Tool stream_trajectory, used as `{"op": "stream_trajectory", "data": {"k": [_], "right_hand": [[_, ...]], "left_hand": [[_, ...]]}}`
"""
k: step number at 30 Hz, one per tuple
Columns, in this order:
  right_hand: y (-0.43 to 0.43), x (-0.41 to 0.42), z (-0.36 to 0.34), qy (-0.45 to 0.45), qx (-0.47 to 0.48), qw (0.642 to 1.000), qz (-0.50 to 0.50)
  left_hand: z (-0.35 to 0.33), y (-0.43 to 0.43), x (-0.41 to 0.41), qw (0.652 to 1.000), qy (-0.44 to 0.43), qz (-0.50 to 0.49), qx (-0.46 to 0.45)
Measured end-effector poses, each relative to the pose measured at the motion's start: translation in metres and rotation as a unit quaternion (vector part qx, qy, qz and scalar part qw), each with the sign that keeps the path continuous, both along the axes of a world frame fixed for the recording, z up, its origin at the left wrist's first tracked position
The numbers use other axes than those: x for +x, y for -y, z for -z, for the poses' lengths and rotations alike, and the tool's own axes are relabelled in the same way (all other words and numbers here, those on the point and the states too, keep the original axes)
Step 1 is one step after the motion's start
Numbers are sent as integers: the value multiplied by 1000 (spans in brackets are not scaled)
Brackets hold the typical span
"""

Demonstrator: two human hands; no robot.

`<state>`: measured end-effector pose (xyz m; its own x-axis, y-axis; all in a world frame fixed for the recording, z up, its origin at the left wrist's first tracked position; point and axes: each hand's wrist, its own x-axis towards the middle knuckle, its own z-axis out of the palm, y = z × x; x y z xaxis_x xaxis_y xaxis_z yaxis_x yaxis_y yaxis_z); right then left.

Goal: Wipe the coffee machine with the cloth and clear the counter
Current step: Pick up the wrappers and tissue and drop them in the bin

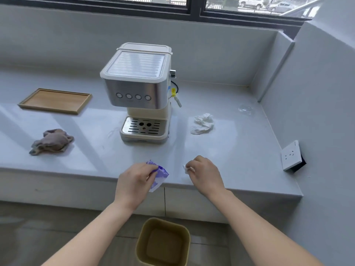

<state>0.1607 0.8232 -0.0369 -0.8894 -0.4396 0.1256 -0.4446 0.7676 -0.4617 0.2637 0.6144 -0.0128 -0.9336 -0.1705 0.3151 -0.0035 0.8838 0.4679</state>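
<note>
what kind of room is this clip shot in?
Probably a kitchen or pantry corner, though it could be a staged test room. Cues: a coffee machine on a long pale counter under a window, a wall socket, and a bin on the floor below.

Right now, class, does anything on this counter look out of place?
Yes. A crumpled white tissue lies right of the coffee machine, clear plastic wrap sits near the corner, and the wall socket hangs tilted off the wall.
</note>
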Motion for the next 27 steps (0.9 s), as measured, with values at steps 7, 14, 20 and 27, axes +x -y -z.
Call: {"op": "stream_trajectory", "data": {"k": [7, 14, 20, 27], "right_hand": [[15, 46, 15, 18, -11, 999, -38], [17, 82, 64, 100, 34, 993, -54], [13, 90, 110, 133, 69, 987, -56], [12, 104, 185, 191, 102, 975, -44]], "left_hand": [[42, 3, 52, 999, 27, -22, 14], [99, -3, 76, 993, 103, -49, 16], [147, -8, 80, 984, 158, -75, 39], [219, -9, 87, 973, 216, -80, 30]]}}
